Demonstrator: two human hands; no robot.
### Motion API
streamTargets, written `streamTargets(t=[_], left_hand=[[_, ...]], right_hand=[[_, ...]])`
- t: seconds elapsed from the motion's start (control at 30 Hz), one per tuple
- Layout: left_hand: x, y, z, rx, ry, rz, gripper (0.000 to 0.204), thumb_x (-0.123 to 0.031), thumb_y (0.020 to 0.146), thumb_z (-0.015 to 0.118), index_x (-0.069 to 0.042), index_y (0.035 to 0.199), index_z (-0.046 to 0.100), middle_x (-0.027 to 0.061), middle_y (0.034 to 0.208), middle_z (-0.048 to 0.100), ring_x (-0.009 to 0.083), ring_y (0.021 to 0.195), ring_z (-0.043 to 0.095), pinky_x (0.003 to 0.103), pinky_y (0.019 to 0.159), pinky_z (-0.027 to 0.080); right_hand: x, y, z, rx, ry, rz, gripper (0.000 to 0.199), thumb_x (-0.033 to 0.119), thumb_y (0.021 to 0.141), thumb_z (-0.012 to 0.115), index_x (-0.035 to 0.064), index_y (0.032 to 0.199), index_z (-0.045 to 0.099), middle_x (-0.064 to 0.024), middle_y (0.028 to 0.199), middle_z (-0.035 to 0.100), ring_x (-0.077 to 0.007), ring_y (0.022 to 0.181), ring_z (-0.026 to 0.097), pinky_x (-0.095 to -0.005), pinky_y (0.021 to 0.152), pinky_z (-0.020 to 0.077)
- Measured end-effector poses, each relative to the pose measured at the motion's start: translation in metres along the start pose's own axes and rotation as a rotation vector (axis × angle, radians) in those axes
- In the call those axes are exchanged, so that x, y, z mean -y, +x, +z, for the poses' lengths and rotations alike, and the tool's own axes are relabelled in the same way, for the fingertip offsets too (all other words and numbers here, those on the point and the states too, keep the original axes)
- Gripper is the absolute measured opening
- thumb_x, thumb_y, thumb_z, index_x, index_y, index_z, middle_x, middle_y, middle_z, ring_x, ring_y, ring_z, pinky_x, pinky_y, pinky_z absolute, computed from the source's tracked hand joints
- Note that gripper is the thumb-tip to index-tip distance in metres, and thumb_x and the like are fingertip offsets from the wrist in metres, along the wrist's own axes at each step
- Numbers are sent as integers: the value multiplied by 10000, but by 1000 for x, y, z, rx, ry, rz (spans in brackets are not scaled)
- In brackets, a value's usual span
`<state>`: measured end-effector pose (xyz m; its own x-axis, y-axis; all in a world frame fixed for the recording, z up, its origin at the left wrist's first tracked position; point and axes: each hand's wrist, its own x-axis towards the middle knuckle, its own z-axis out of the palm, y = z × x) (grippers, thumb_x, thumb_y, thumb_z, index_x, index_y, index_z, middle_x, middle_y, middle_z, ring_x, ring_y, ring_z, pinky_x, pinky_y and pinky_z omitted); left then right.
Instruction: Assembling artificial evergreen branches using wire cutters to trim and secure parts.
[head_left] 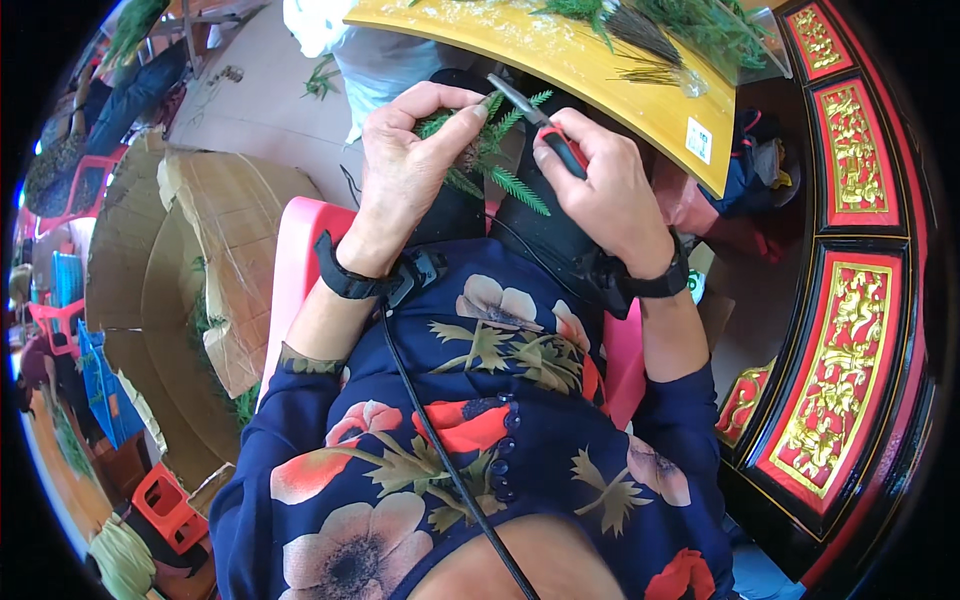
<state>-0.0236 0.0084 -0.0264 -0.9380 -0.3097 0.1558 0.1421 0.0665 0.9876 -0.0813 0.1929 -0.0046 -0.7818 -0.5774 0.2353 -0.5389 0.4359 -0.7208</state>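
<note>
Between thumb and fingers, my left hand pinches a green feathery sprig, which looks like artificial foliage. Its leafy tips spread out below and to the right of the fingers. My right hand is wrapped round the red and black handle of a pair of pliers. The metal jaws point up and left, close to my left fingertips and the top of the sprig. Whether the jaws touch the sprig I cannot tell. Both hands are above my lap, in front of the table's near edge.
A yellow table stands ahead, with green foliage and a bundle of dark stems on it. At left is a large open cardboard box. Carved red and gold panels line the right. I sit on a pink chair.
</note>
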Motion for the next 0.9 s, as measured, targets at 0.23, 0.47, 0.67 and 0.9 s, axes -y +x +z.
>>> streamTargets(t=[0.23,0.47,0.67,0.9], left_hand=[[4,6,-6,-3,-322,-136,106,-80,853,638,-18,932,670,-18,796,634,42,715,561,166,666,425],[2,5,-5,39,-379,-200,66,-92,852,645,-40,892,655,-23,793,623,38,704,556,171,656,424],[2,5,-6,28,-295,-92,69,-75,832,671,-33,885,653,-18,820,623,43,728,563,176,682,436],[-1,3,-2,-25,-233,-84,86,-59,824,673,-17,897,662,-8,840,632,48,755,568,175,711,441]], right_hand=[[-2,-10,4,-24,-161,-116,156,47,739,630,6,868,551,-191,759,572,-370,714,562,-385,643,452],[0,-14,0,-3,-189,-96,204,42,707,646,2,887,560,-198,772,576,-385,729,574,-405,654,457],[3,-18,3,-12,-182,-77,199,39,713,645,3,893,568,-200,759,579,-379,720,580,-399,643,458],[7,-14,6,-70,-65,-1,156,68,760,642,-2,881,571,-208,699,559,-383,665,568,-382,606,448]])
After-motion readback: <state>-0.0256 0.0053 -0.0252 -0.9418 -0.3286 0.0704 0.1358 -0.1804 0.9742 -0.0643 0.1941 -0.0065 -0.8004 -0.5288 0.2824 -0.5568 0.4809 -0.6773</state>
